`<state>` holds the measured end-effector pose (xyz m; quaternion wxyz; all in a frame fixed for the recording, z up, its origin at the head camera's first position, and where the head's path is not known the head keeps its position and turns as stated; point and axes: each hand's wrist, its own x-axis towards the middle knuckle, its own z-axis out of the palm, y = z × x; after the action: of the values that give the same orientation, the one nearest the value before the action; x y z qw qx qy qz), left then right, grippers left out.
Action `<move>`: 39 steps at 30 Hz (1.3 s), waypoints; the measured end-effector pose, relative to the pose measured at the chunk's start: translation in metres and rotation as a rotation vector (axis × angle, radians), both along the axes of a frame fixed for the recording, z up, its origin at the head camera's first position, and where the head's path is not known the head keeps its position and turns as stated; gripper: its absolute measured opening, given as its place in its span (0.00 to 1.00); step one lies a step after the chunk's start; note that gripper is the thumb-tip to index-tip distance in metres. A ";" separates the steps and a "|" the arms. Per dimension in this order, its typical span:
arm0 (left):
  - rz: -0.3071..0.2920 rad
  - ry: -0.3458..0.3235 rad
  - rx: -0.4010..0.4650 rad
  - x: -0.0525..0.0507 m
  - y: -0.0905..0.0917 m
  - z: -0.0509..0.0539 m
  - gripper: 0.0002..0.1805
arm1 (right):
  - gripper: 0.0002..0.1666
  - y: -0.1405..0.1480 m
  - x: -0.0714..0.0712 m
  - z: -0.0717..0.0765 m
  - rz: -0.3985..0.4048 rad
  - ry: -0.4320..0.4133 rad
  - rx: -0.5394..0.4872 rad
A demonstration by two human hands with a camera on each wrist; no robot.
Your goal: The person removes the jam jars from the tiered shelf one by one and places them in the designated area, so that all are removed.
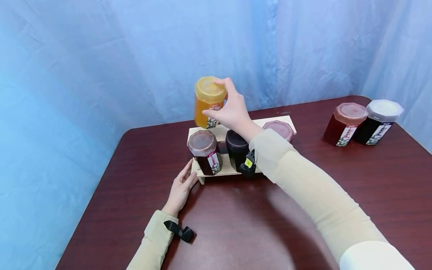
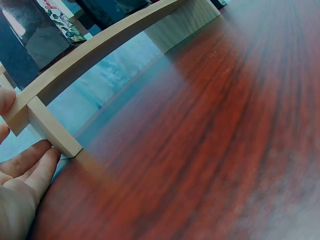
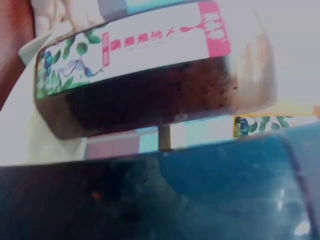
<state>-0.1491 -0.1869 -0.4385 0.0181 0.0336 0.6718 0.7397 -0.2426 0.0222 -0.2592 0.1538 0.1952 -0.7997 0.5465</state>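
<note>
Yellow-capped and upright, a jar [image 1: 201, 108] is gripped between thumb and fingers of the right hand [image 1: 233, 109] at the upper left of a wooden rack [image 1: 226, 168]. The rack's left end is touched by the left hand [image 1: 180, 190], its fingers loosely extended.

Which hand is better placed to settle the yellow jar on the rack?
Likely the right hand: it grips the yellow jar at the back of the rack. The left hand touches the rack's left end and holds no jar.
</note>
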 end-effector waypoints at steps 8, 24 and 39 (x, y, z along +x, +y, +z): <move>0.001 -0.010 0.011 0.001 0.001 0.001 0.30 | 0.45 0.015 0.012 0.006 -0.015 0.100 -0.203; 0.009 -0.002 -0.019 0.001 0.003 0.001 0.30 | 0.44 0.085 0.060 0.017 0.052 0.115 -0.529; 0.024 -0.009 -0.007 0.005 0.002 0.000 0.30 | 0.44 0.161 0.092 -0.011 0.028 0.238 -0.818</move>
<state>-0.1445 -0.1853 -0.4385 0.0124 0.0219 0.6747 0.7377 -0.1510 0.1835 -0.2706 0.3025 0.1908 -0.4910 0.7943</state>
